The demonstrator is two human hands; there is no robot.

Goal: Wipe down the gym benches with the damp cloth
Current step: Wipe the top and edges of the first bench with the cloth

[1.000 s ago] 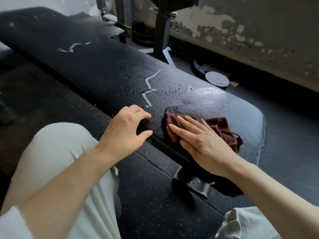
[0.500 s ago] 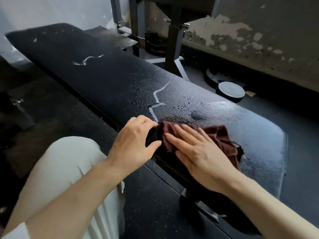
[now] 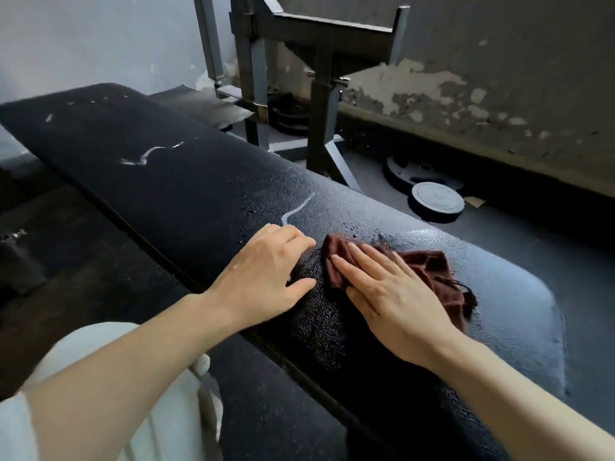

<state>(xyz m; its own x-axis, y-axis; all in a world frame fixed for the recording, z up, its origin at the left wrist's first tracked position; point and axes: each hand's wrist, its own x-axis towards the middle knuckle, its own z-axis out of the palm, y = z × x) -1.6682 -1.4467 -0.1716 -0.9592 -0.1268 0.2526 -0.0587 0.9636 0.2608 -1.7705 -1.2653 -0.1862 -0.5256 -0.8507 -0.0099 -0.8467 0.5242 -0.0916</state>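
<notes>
A long black padded gym bench [image 3: 186,181] runs from the far left to the near right, wet with droplets and marked by white streaks. A dark red-brown cloth [image 3: 432,271] lies crumpled on the pad near its right end. My right hand [image 3: 389,294] presses flat on the cloth with straight fingers. My left hand [image 3: 266,277] rests on the pad just left of the cloth, fingers loosely bent, thumb out, holding nothing.
A grey steel rack frame [image 3: 319,104] stands behind the bench. Weight plates [image 3: 436,201] lie on the dark floor at the right, below a peeling wall [image 3: 466,94]. My light trouser knee [image 3: 106,357] is at the lower left.
Both hands and the cloth have slid further onto the pad, away from its near edge. The left hand now covers the lower end of the white streak. The camera has tilted up.
</notes>
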